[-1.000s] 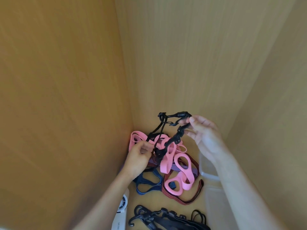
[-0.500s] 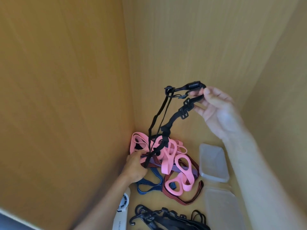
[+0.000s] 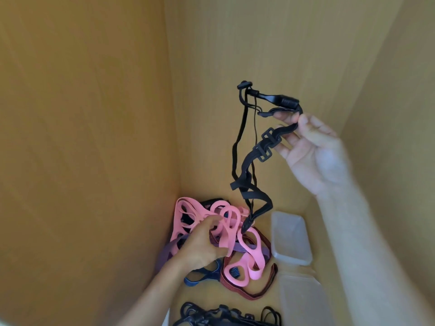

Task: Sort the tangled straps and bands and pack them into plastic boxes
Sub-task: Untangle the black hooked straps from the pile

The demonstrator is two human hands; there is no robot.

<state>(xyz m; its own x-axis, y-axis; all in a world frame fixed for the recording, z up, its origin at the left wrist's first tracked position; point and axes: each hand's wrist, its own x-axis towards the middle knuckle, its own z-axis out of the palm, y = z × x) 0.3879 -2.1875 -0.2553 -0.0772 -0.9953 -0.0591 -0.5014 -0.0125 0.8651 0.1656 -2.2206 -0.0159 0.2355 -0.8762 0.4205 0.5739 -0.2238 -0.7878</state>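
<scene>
As the black strap goes up: the right hand (image 3: 313, 151) has pulled the black strap (image 3: 250, 158) much higher than a second ago, so most of it now hangs in the air, out of the pile.
Left hand (image 3: 200, 248): it stays low on the pile, with its fingers curled on the pink bands (image 3: 230, 241) to hold them down.
Pink bands: they lie in a heap on the table (image 3: 292, 203), in the wooden corner, looped through each other.
Other bands: a purple band (image 3: 164, 255), a blue band (image 3: 190, 281) and a dark red band (image 3: 259, 295) lie under and beside the pink ones.
More black straps (image 3: 226, 314): they lie on the table at the near edge, not in any box.
Black strap: it is long and thin with buckles. Its bottom tip touches the pink bands, and I cannot tell if it is still hooked there.
What that means: I think it is nearly free. One more small pull may do it, and then it can go in a box.
Right hand: it is up high, and its thumb and fingers pinch the strap just under the big clip.
Far clear box (image 3: 292, 260): it sits right of the pile, just beside the dark red band. I see nothing in it.
Near clear box (image 3: 303, 300): it is blurry. It looks empty too, but I am not sure.
How far along: nothing is packed yet, so I think the sorting has only started.
</scene>
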